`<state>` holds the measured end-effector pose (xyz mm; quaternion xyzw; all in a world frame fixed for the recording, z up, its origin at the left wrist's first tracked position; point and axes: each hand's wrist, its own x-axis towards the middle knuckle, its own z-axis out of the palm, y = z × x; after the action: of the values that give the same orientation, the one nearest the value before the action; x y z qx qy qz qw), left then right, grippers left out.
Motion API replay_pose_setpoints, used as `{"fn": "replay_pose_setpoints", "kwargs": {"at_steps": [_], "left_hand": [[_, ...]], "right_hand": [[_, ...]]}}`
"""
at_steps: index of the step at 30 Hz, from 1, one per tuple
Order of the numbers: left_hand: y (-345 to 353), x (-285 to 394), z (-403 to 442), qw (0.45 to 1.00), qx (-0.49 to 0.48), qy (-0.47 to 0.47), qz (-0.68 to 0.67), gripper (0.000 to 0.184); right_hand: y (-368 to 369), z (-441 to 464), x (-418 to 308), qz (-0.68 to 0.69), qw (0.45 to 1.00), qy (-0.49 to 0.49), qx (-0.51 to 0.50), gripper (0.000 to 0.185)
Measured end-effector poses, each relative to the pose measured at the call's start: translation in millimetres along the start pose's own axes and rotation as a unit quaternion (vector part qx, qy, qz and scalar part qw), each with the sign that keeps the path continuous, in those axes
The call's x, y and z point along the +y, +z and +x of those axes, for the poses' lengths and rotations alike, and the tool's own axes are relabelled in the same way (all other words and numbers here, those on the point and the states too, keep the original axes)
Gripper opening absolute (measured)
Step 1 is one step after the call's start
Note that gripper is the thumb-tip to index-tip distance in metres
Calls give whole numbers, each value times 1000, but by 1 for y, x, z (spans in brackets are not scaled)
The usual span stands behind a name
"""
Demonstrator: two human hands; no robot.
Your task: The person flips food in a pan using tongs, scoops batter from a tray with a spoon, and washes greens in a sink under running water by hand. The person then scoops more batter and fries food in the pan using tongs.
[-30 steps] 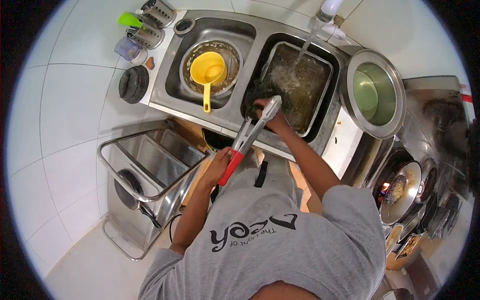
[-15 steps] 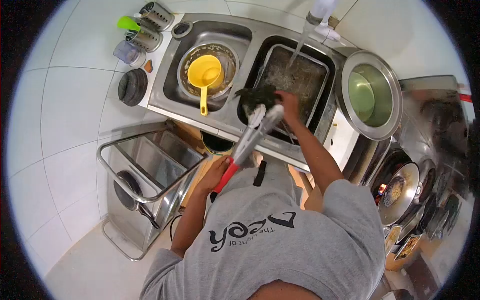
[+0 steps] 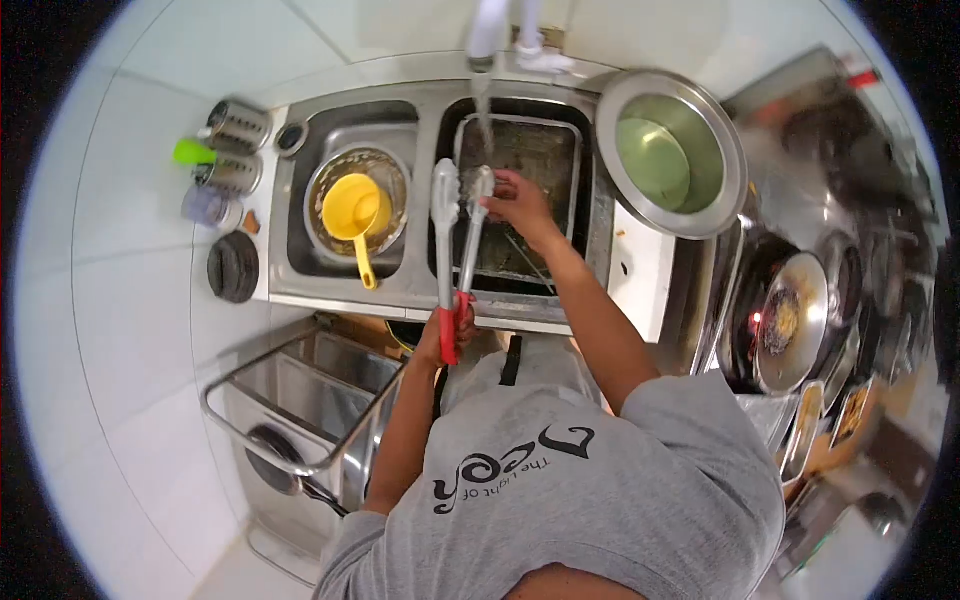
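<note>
My left hand [image 3: 444,333] is closed around the red-handled end of metal tongs [image 3: 445,240]. The tongs' two arms are spread apart and point up over the right sink basin. My right hand [image 3: 520,208] pinches the tip of the right tong arm with its fingers. Just above that tip, a stream of water [image 3: 484,115] falls from the faucet [image 3: 485,45]. Under the hands, a dark rectangular tray [image 3: 535,150] lies in the right basin.
The left basin holds a metal bowl [image 3: 318,222] with a yellow dipper [image 3: 350,205] in it. A large pot [image 3: 735,165] with greenish liquid stands right of the sink. Farther right, a pan [image 3: 815,290] sits over a flame. A metal rack [image 3: 215,400] stands lower left.
The tongs have gone from pressed together to spread, and now stand more upright. My right hand has moved to one tip; the dark clump it held against the tongs is out of sight.
</note>
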<state>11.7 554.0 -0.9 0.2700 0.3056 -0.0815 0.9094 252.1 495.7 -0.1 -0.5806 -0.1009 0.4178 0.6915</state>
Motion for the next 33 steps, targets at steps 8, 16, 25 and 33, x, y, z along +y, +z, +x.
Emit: {"fn": "replay_pose_setpoints", "kwargs": {"at_steps": [8, 16, 25, 33], "left_hand": [[1, 0, 29, 1000, -4, -26, 0, 34], [17, 2, 34, 1000, 21, 0, -20, 30], [16, 6, 38, 1000, 8, 19, -1, 34], [15, 5, 36, 999, 19, 7, -33, 29]], "right_hand": [[-9, 27, 25, -85, 991, -40, 93, 23], [11, 38, 24, -88, 987, -3, 136, 11], [32, 34, 18, 117, 983, 42, 138, 8], [42, 37, 29, 121, 977, 72, 161, 12]]}}
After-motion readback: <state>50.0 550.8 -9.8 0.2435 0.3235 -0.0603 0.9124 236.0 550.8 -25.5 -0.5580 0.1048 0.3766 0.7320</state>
